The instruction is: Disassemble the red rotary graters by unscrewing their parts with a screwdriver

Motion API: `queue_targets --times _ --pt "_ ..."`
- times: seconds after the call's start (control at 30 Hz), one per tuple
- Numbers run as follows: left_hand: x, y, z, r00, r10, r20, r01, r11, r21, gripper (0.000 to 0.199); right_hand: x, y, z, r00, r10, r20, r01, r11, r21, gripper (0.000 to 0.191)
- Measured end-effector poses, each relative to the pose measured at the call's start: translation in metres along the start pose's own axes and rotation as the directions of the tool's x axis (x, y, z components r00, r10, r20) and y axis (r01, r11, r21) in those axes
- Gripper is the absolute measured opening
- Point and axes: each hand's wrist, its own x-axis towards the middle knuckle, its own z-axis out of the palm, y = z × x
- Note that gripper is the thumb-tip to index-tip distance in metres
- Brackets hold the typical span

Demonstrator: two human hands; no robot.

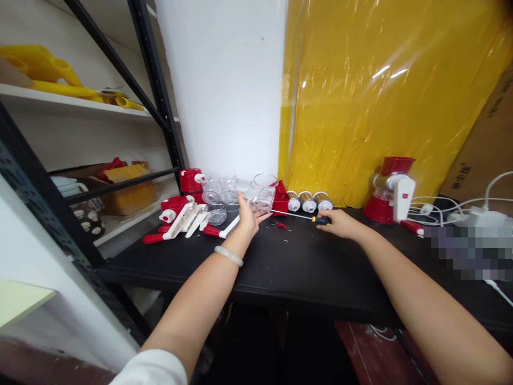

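My left hand [249,218] holds a clear plastic part [263,199] above the back of the black table [296,272]. In my right hand [335,222] is a screwdriver [319,220] with a black and yellow handle. Its long shaft points left, and the tip reaches the clear part near my left fingers. Just below the shaft lies a small red piece [282,226] with several tiny bits around it. Red-handled white cranks [182,222] and clear cups [216,214] sit left of my left hand.
Red housings [191,181] stand at the back left. Metal drum graters [308,201] line the wall behind the screwdriver. An assembled red and white grater [388,195] stands at the right, beside white cables and a power strip [483,218]. A black-framed shelf [154,69] rises at the left.
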Motion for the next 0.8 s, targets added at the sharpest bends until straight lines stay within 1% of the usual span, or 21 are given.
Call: queue_targets --times 0.13,0.27,0.37,0.43,0.5,0.57,0.63,0.7,0.8 --pt "0.0027 -0.0024 -0.0015 1.0 0.004 0.002 -0.004 1.0 -0.002 0.089 0.0003 -0.0009 0.0007 1.0 0.005 0.013 -0.005 1.0 0.004 0.016" --pt "0.0047 -0.0031 -0.002 1.0 0.008 -0.014 -0.008 1.0 0.003 0.089 0.0 -0.0034 -0.0008 1.0 0.03 -0.003 -0.03 1.0 0.002 0.018" --pt "0.0057 -0.0022 -0.0017 0.998 0.013 -0.055 -0.013 1.0 -0.002 0.085 -0.0011 -0.0046 -0.0011 0.999 0.043 -0.011 -0.042 0.996 0.078 0.023" --pt "0.0065 -0.0017 -0.0017 0.997 0.013 -0.074 -0.014 1.0 -0.011 0.082 -0.0021 -0.0043 -0.0006 0.999 0.044 0.017 -0.046 0.986 0.158 0.023" --pt "0.0075 -0.0017 -0.002 0.997 0.015 -0.07 -0.016 1.0 -0.009 0.082 -0.0029 -0.0039 -0.0001 0.998 0.037 0.044 -0.045 0.98 0.192 0.029" --pt "0.0083 -0.0022 -0.0024 0.998 0.022 -0.057 -0.022 1.0 0.003 0.082 -0.0031 -0.0037 0.0002 0.998 0.046 0.042 -0.052 0.986 0.156 0.037" --pt "0.0085 -0.0026 -0.0026 0.998 0.026 -0.057 -0.026 1.0 0.007 0.083 -0.0022 -0.0038 0.0005 0.998 0.059 0.02 -0.06 0.994 0.092 0.038" --pt "0.0079 -0.0022 -0.0024 0.998 0.022 -0.065 -0.022 1.0 -0.002 0.083 -0.0005 -0.0036 0.0015 0.999 0.049 -0.005 -0.049 0.998 0.046 0.035" --pt "0.0059 -0.0004 -0.0017 0.998 0.01 -0.064 -0.012 0.999 -0.032 0.084 0.0021 -0.0024 0.0049 0.998 -0.006 -0.065 0.008 1.0 0.025 0.026"
